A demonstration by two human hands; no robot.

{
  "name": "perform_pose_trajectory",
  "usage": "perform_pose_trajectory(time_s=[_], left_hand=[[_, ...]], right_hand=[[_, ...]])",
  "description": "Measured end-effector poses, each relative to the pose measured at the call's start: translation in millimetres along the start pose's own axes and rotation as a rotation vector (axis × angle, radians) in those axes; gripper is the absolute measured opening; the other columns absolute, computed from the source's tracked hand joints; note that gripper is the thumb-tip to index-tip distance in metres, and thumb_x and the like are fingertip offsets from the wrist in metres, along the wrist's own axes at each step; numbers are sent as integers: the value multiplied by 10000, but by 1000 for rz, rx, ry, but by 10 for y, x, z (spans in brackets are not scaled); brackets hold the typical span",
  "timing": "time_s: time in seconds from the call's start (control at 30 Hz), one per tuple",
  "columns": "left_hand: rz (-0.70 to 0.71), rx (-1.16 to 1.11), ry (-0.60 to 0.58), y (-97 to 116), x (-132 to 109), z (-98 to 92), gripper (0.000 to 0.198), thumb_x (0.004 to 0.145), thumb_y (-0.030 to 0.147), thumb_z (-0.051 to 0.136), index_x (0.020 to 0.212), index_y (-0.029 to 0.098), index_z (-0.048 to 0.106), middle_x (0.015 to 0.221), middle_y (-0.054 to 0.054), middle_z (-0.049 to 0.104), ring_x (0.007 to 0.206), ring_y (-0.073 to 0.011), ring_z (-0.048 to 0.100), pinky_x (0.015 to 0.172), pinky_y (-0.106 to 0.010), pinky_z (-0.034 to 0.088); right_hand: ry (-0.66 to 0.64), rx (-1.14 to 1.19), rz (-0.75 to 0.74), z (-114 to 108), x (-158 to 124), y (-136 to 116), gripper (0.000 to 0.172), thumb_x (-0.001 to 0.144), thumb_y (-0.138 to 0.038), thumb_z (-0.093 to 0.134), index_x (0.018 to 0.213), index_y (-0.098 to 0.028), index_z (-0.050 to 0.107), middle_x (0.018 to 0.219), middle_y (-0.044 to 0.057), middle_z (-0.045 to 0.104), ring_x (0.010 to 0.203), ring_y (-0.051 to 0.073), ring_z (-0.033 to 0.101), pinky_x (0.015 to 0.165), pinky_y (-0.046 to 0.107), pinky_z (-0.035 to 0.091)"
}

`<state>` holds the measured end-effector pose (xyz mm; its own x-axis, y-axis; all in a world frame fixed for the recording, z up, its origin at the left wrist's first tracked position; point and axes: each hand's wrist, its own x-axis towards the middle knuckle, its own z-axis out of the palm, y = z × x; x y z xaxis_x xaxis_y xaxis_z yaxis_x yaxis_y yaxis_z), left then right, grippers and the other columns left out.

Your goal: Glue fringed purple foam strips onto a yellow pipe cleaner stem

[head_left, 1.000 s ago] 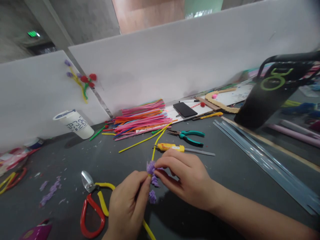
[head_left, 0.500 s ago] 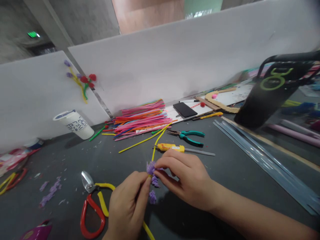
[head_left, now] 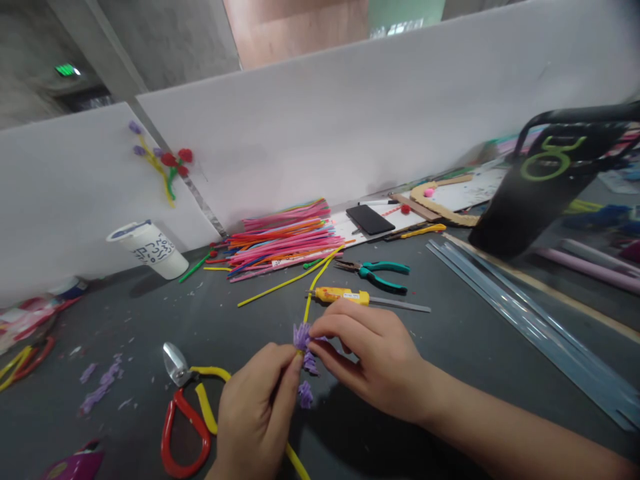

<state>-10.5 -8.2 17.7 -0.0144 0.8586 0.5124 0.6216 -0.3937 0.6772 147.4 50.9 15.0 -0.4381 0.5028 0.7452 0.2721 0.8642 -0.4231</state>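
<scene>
Coil [head_left: 302, 335], fuzzy purple (on yellow stem [head_left: 306, 308]), pinched by left hand [head_left: 255, 420] and right hand [head_left: 373, 360].

Single head-worn view, facing forward and down over dark tabletop [head_left: 475, 347]; very near left hand [head_left: 255, 417] and right hand [head_left: 373, 363] at bottom edge, white partition [head_left: 350, 120] farther back, upper frame.

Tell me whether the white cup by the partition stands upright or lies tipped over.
Upright: the white cup stands on its base on the table, covered top facing up.
</scene>
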Motion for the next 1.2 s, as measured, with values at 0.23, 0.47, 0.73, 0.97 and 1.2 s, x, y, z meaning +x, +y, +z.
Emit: perform_pose_trajectory(time_s=[0.23,0.47,0.73,0.97,1.2], left_hand=[[-480,-345,-41,1,43,-9,183,781,300,626,641,186,655,507,40,540,433,-68,422,424,-164,311],[-945,-997,-170,-92,130,-31,195,784,316,663,714,134,661,552,15,634,315,41,238,347,-83,166],[-950,-1127,-129,-110,161,-59,167,775,278,677,746,114,656,602,23,624,302,54,247,318,-72,212],[-822,-1038,2,-166,207,-73,136,783,257,663,775,123,638,599,57,566,334,35,331,318,-68,248],[-678,-965,85,-148,195,-108,153,743,280,702,762,142,638,624,31,639,306,32,366,295,-71,220]], right_hand=[[29,173,115,-76,42,-55,79,872,-163,536,909,-147,604,744,16,590,638,118,522,615,225,431],[48,222,324,-51,56,-19,76,848,-126,533,868,-149,603,668,-30,507,575,93,481,551,196,384],[-536,-535,628,-141,173,187,382,936,-371,416,724,-160,655,715,81,660,703,210,631,606,281,390],[-700,-621,824,-48,107,430,388,829,-450,585,755,-88,703,798,196,692,818,347,664,656,376,468],[-665,-339,980,11,61,679,232,915,-313,552,1080,-153,585,1072,58,614,895,180,617,780,377,521]])
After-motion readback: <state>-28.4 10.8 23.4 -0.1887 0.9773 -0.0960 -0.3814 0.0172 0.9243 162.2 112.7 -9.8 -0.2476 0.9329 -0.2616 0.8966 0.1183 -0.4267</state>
